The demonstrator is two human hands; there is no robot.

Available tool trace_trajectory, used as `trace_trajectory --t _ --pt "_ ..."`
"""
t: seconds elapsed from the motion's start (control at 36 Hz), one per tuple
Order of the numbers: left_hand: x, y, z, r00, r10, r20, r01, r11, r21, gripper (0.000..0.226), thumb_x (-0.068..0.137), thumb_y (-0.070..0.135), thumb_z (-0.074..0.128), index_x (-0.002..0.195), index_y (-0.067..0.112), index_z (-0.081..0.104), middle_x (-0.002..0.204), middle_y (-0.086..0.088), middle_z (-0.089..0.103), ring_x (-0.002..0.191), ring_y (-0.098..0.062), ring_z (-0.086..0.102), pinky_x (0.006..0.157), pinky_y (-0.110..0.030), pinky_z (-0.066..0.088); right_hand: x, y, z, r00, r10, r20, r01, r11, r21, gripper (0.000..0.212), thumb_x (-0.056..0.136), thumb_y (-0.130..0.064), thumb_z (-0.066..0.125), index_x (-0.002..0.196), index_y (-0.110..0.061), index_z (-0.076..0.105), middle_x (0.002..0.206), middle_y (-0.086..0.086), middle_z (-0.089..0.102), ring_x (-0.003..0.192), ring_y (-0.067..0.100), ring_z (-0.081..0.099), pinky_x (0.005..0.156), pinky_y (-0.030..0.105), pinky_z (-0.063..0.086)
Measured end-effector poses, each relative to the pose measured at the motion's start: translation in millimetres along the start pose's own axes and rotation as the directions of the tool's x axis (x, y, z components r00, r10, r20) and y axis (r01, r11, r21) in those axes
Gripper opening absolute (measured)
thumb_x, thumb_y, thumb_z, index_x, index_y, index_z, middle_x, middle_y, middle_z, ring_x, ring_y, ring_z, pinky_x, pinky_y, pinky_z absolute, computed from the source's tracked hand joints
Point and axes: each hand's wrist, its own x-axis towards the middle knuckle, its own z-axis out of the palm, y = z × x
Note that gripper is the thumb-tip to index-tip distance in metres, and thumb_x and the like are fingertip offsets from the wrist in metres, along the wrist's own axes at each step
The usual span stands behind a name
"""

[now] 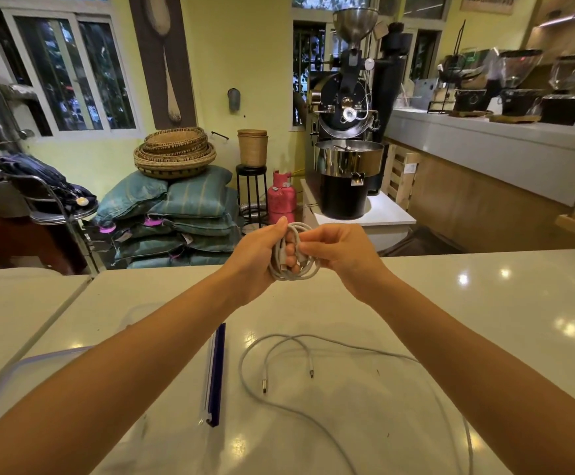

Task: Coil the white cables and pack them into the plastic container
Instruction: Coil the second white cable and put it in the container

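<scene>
Both hands are raised over the far part of the white table (484,320). My left hand (257,252) grips a white cable wound into a small coil (296,265). My right hand (342,250) pinches the same coil from the right side, its plug ends showing between the fingers. A second white cable (347,347) lies loose on the table below my arms, with both plugs near the middle. The clear plastic container (212,375), with a blue clip on its right edge, sits at the lower left, mostly hidden by my left forearm.
A blue-rimmed clear lid (22,365) lies at the table's left edge. Beyond the table stand stacked sacks (176,214) with woven baskets, a pink gas cylinder (281,197), a coffee roaster (347,132) and a long counter (502,152) on the right.
</scene>
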Motion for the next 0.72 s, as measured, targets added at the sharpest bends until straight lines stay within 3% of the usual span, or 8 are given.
trace_trajectory --t 0.08,0.19,0.28,0.44,0.58,0.67,0.72 --pt "-0.7 0.1 3.8 0.998 -0.005 -0.066 0.008 0.999 0.044 0.038 0.097 0.028 0.033 0.070 0.012 0.054 0.047 0.000 0.049 0.040 -0.008 0.047 0.044 -0.020 0.048 0.5 6.9 3.7 0.997 -0.053 -0.058 0.052 0.998 -0.027 0.019 0.081 0.000 0.061 0.073 -0.016 0.065 0.071 0.001 0.063 0.062 0.005 0.060 0.059 0.013 0.049" --pt "-1.7 -0.2 7.3 0.987 0.015 -0.157 0.010 0.987 0.162 0.035 0.097 0.030 0.034 0.074 0.012 0.053 0.050 0.001 0.049 0.045 -0.009 0.047 0.054 -0.024 0.043 -0.2 12.6 7.6 0.991 -0.086 -0.102 0.083 0.996 -0.041 0.013 0.080 0.003 0.061 0.091 0.006 0.067 0.067 -0.001 0.061 0.050 -0.007 0.058 0.050 0.002 0.043" --pt "-2.3 -0.7 7.0 0.980 0.047 -0.193 0.009 0.960 0.279 0.038 0.098 0.032 0.031 0.071 0.013 0.050 0.058 -0.002 0.046 0.053 -0.012 0.042 0.056 -0.024 0.036 -0.8 15.0 10.5 0.990 -0.096 -0.107 0.091 0.995 -0.045 0.016 0.080 0.002 0.060 0.094 0.008 0.066 0.067 -0.001 0.061 0.051 -0.008 0.059 0.053 0.002 0.045" --pt "-3.1 -2.0 5.5 0.975 0.037 -0.218 0.031 0.953 0.301 0.039 0.098 0.033 0.030 0.068 0.014 0.047 0.056 -0.001 0.045 0.051 -0.011 0.039 0.055 -0.024 0.034 -0.7 16.2 17.7 0.983 -0.123 -0.139 0.112 0.991 -0.078 0.013 0.079 0.003 0.061 0.091 0.008 0.066 0.069 -0.001 0.059 0.067 0.008 0.056 0.060 0.002 0.047" --pt "-2.0 -3.1 4.6 0.977 0.034 -0.210 0.033 0.952 0.306 0.039 0.098 0.033 0.028 0.070 0.013 0.047 0.058 -0.003 0.045 0.053 -0.012 0.040 0.056 -0.024 0.036 1.1 19.3 23.4 0.972 -0.165 -0.165 0.144 0.980 -0.134 0.012 0.081 0.001 0.060 0.088 0.009 0.064 0.066 -0.004 0.055 0.064 0.005 0.052 0.058 0.000 0.043" --pt "-1.7 -5.4 5.9 0.980 0.023 -0.198 0.040 0.951 0.308 0.035 0.098 0.032 0.027 0.086 0.010 0.052 0.063 -0.004 0.045 0.057 -0.012 0.042 0.055 -0.023 0.039 3.4 23.4 26.2 0.960 -0.201 -0.196 0.162 0.967 -0.198 0.010 0.081 0.000 0.060 0.086 0.009 0.064 0.065 -0.006 0.054 0.060 0.000 0.053 0.056 0.000 0.043" --pt "-1.6 -6.6 5.8 0.981 0.028 -0.193 0.037 0.945 0.326 0.035 0.098 0.031 0.026 0.086 0.013 0.053 0.065 -0.004 0.046 0.058 -0.013 0.043 0.055 -0.024 0.041 4.7 25.4 26.9 0.958 -0.206 -0.198 0.162 0.963 -0.217 0.010 0.082 -0.001 0.061 0.085 0.008 0.063 0.065 -0.006 0.055 0.059 -0.002 0.054 0.056 0.002 0.042"
